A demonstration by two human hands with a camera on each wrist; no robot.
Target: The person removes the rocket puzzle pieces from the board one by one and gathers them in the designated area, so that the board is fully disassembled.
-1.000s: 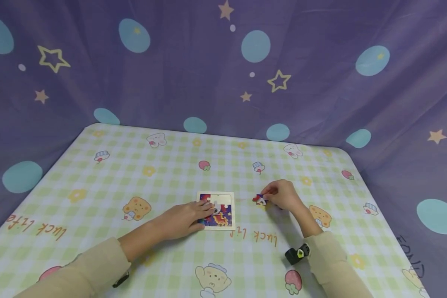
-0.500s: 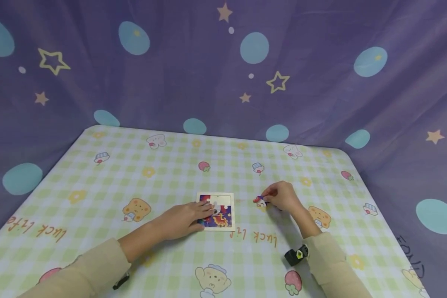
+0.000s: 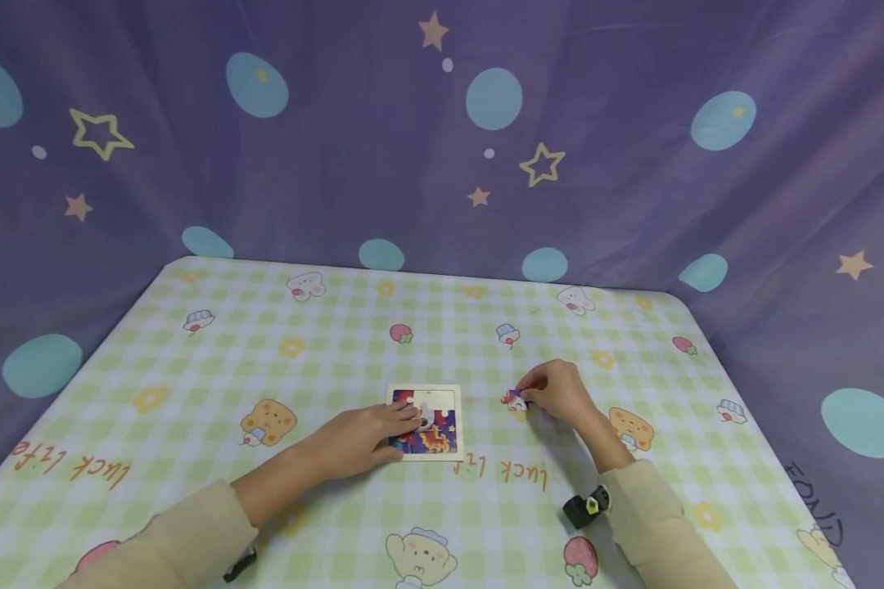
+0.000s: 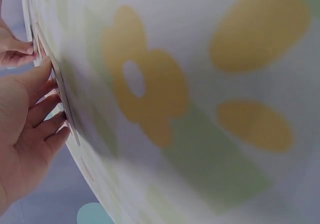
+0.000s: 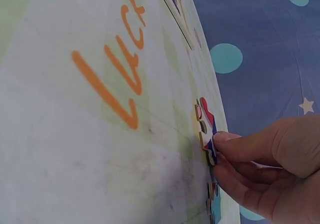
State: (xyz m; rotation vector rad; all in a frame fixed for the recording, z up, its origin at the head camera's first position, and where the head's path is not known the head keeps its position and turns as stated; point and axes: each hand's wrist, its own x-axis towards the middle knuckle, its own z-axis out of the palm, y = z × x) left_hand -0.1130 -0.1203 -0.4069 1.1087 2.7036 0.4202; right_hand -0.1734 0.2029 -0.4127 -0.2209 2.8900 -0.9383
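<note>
Piece (image 3: 514,401): flat jigsaw shape with rounded knobs and notches, printed red, white and blue; its cut edge showed tan in the right wrist view. It was right of the tray, at the bench top; whether it touched the cloth could not be told.
Right grip (image 3: 557,388): pinched the piece by its edge, thumb against fingers.
Second piece (image 5: 214,205): knobbed, bluish, just beside the right fingers, partly cut off by the view.
Tray (image 3: 459,425): thin, squarish, with a pale cream rim.
Tray contents: joined pieces (image 3: 436,442) in purple, red and orange, glossy; a pale bare patch showed at the far right.
Left grip (image 3: 354,442): fingers extended, resting on the tray and pieces, pinching nothing.
Bench (image 3: 324,523): smooth green-and-white checked cloth with cartoon prints.
Curtain (image 3: 383,188): purple fabric, softly creased, with teal ovals and stars.
</note>
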